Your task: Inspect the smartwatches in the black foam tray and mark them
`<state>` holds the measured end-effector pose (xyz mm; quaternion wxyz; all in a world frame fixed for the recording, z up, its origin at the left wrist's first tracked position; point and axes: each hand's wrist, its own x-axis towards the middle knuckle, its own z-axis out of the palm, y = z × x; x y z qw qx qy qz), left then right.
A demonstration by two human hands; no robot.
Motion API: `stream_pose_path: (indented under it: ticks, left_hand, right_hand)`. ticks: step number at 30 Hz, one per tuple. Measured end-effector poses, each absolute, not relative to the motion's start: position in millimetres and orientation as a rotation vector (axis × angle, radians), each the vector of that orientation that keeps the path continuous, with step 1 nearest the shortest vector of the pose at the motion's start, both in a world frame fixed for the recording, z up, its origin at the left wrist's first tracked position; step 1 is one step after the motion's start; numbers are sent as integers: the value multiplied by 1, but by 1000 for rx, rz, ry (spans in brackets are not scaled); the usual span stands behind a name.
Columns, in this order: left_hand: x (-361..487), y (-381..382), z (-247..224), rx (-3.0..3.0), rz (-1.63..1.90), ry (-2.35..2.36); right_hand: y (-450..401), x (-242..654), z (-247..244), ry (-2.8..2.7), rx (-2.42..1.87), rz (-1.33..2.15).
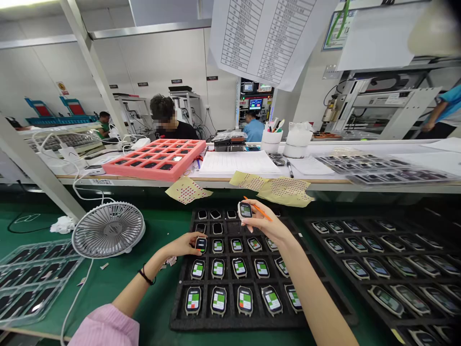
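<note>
My right hand is closed on a smartwatch case, lifted above the back part of a black foam tray. A thin orange stick, perhaps a pen or tweezers, is tucked in the same hand. My left hand reaches to the tray's left column, thumb and fingertips gripping the edges of another smartwatch in its slot. Rows of watches fill the tray; those in the front rows, such as one watch, show lit green-and-white screens. Several at the back have dark screens.
A white fan and a clear plastic tray stand left. At right lies a second black tray of watches. The shelf ahead carries a pink foam tray, papers and pen cups. Co-workers sit beyond.
</note>
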<state>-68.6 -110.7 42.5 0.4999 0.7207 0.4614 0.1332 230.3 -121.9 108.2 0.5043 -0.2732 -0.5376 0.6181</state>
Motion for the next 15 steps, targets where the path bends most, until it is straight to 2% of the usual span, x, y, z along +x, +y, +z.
stream_pose_path:
  ticks: [8,15]
  left_hand:
    - [-25,-110,84,1334,431,909]
    - [14,-102,79,1295,428,827]
  right_hand:
    - [-119,237,107,-1258,-665,1491]
    - [-113,244,102,-1251,-718,1449]
